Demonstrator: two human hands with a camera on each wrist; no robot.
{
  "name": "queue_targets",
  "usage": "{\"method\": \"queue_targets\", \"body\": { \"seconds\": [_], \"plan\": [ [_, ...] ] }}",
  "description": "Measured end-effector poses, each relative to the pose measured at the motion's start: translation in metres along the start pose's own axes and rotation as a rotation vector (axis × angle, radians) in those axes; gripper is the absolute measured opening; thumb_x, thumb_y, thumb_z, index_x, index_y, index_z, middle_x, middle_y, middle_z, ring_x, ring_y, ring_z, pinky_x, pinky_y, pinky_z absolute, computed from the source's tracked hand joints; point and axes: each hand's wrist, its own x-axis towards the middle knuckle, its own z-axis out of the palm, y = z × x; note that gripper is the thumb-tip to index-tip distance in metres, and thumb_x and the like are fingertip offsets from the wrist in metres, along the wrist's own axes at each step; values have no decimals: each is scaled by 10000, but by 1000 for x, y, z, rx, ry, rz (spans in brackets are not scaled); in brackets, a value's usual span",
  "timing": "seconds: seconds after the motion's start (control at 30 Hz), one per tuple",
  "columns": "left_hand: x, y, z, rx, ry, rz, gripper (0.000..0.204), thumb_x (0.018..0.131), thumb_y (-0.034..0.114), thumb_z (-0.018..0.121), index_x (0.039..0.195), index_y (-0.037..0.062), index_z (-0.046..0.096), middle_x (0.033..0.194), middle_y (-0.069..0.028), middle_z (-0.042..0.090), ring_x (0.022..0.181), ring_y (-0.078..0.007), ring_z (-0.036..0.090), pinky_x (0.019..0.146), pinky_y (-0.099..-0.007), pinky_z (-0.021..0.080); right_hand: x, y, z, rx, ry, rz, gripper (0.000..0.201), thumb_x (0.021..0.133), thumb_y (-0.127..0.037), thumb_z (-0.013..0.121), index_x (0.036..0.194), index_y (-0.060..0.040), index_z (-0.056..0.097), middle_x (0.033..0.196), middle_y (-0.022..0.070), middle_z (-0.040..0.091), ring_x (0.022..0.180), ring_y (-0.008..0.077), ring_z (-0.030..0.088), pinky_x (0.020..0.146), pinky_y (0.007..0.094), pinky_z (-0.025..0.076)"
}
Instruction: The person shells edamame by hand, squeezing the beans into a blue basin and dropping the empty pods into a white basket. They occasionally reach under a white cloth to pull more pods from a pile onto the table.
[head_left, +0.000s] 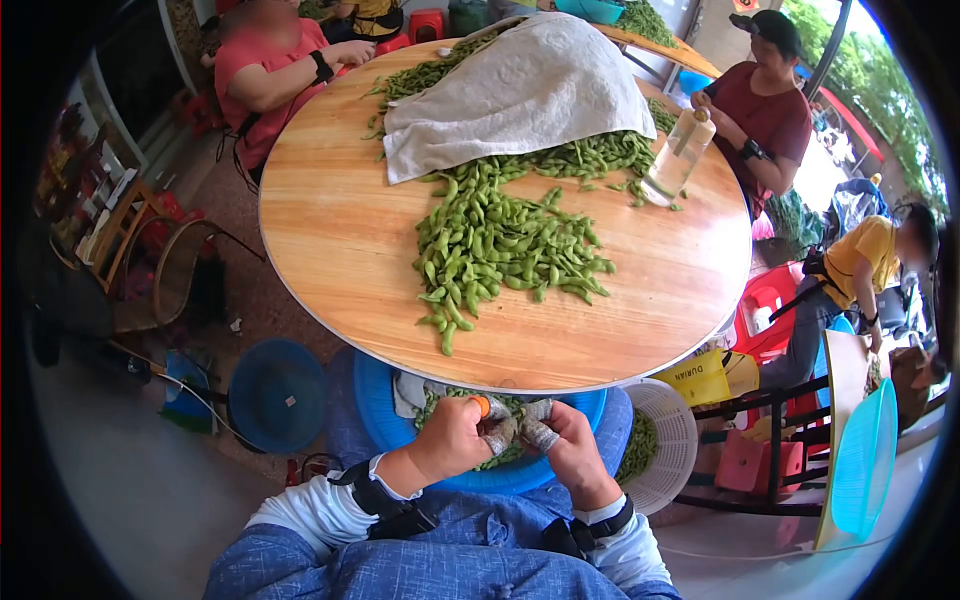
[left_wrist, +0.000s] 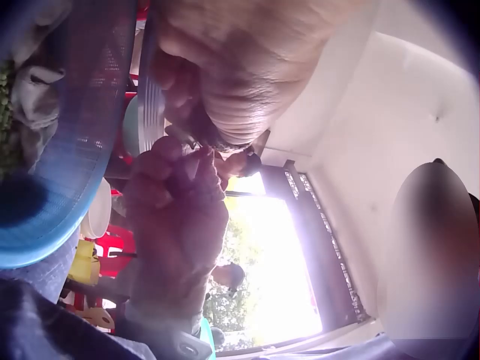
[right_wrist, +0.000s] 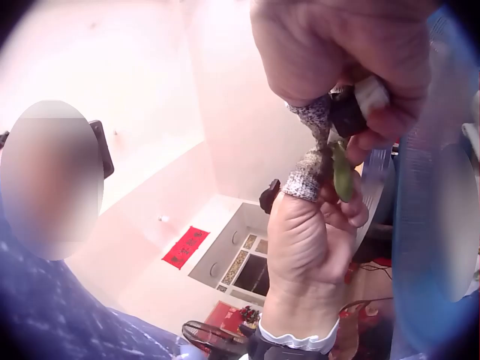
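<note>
Both hands meet over a blue basin (head_left: pixel 375 405) below the table edge. Grey speckled sleeves cover both thumbs. My left hand (head_left: pixel 450 437) holds a green soybean pod (right_wrist: pixel 343 174) between thumb and curled fingers, with an orange band at one finger. My right hand (head_left: pixel 580 455) pinches at the pod's upper end, its thumb tip against the left thumb. A black and a white wrapping (right_wrist: pixel 371 96) show on the right fingers. In the left wrist view the right hand (left_wrist: pixel 176 217) is dim against the light, and the pod is hidden. Green pods and a grey cloth lie in the basin.
A round wooden table (head_left: pixel 330 220) bears a heap of soybean pods (head_left: pixel 490 245), a pale towel (head_left: pixel 520 90) and a clear bottle (head_left: pixel 680 155). A white basket (head_left: pixel 675 445) stands right of the blue basin, another blue basin (head_left: pixel 277 395) left. Several people sit around.
</note>
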Motion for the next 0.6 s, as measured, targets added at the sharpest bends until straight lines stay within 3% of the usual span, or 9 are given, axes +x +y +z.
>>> {"method": "queue_targets", "body": {
  "seconds": [0.13,0.23,0.3,0.43,0.6],
  "plan": [
    [-1,-2,0,-113,-40,-98,172,724,71,615,852,-40,583,721,-98,621,654,-84,564,577,-240,456,0,4,-3,17,10,51,154,800,-81,550,942,-24,568,838,-10,591,711,43,505,616,184,404],
    [-2,0,0,10,-27,-43,150,702,46,611,832,-25,585,714,-112,610,639,-145,589,577,-258,458,-1,4,-6,119,7,80,140,798,-90,553,926,-39,573,813,-19,591,688,33,496,589,173,385],
    [-1,2,0,118,-11,83,156,679,32,607,826,-13,585,708,-122,597,636,-211,589,579,-281,459,-3,-1,-8,198,-9,95,135,798,-92,550,922,-41,571,810,-18,589,689,36,500,591,173,385],
    [-2,2,4,214,7,195,190,641,17,599,830,6,583,697,-143,574,634,-316,565,578,-327,456,-4,2,-9,27,15,69,139,800,-94,548,925,-33,562,816,-11,590,694,45,505,600,180,396],
    [-4,2,5,224,-26,142,187,655,27,596,838,-1,575,711,-157,575,660,-294,569,584,-317,450,-3,6,-10,-57,26,18,167,802,-57,540,960,-7,551,871,10,591,757,72,528,686,218,434]
  ]
}}
